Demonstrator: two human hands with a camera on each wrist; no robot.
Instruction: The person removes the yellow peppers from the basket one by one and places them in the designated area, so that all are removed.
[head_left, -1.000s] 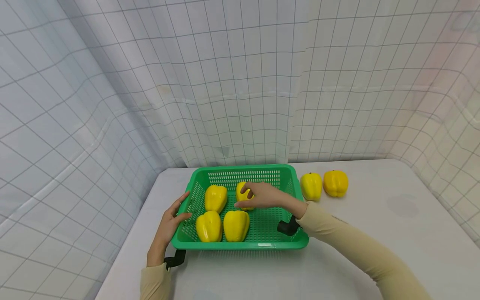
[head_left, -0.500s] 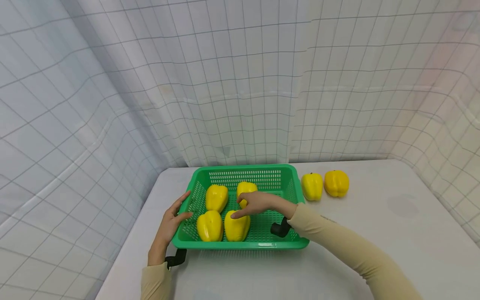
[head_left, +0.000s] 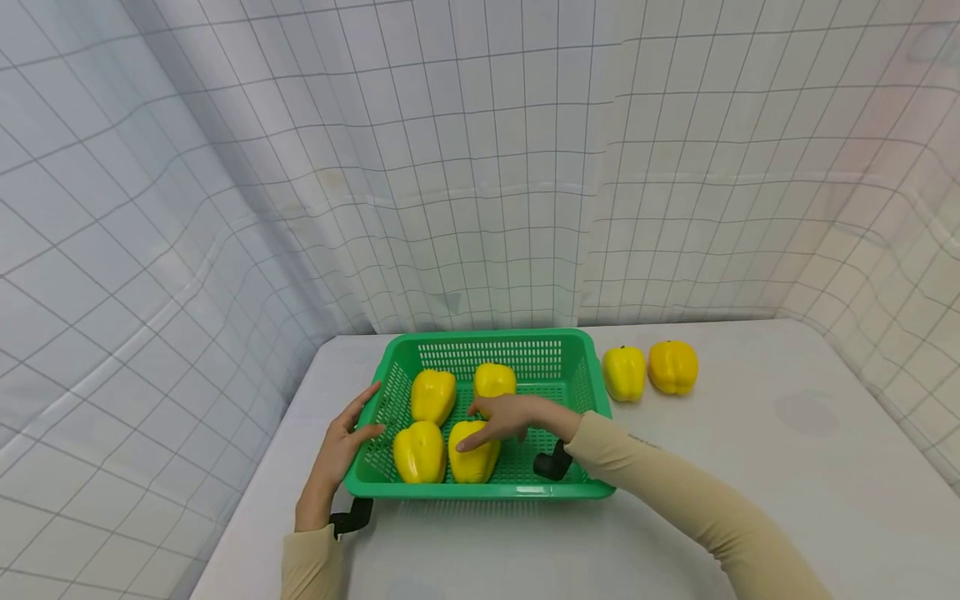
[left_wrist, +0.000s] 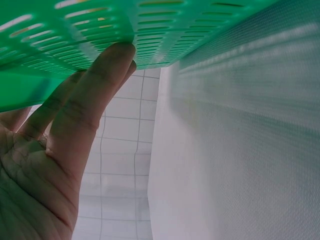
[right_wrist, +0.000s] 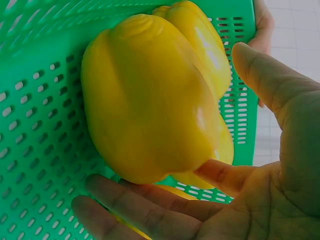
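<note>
A green basket [head_left: 525, 492] with slotted walls holds several yellow bell peppers. My left hand [head_left: 341, 446] grips its left rim; in the left wrist view the fingers [left_wrist: 82, 107] lie against the outer wall, while the thumb is mostly hidden. Inside the basket, my right hand [head_left: 510, 417] is spread around the front middle bell pepper [head_left: 474, 467]. Its thumb extends over that pepper in the head view. In the right wrist view one finger [right_wrist: 220, 175] meets the pepper's end and the thumb stands apart from it. Beside it lies the front left bell pepper [head_left: 418, 452].
Two more peppers occupy the basket's back: a left one [head_left: 432, 397] and a right one [head_left: 494, 380]. On the white table [head_left: 750, 433], outside the basket's right side, sit a pepper [head_left: 624, 373] and another pepper [head_left: 672, 367]. A gridded white curtain [head_left: 480, 167] surrounds the table.
My right hand has moved from the back right pepper towards me, down around the front middle one. The left hand keeps its place on the basket, and the peppers lie where they were.
</note>
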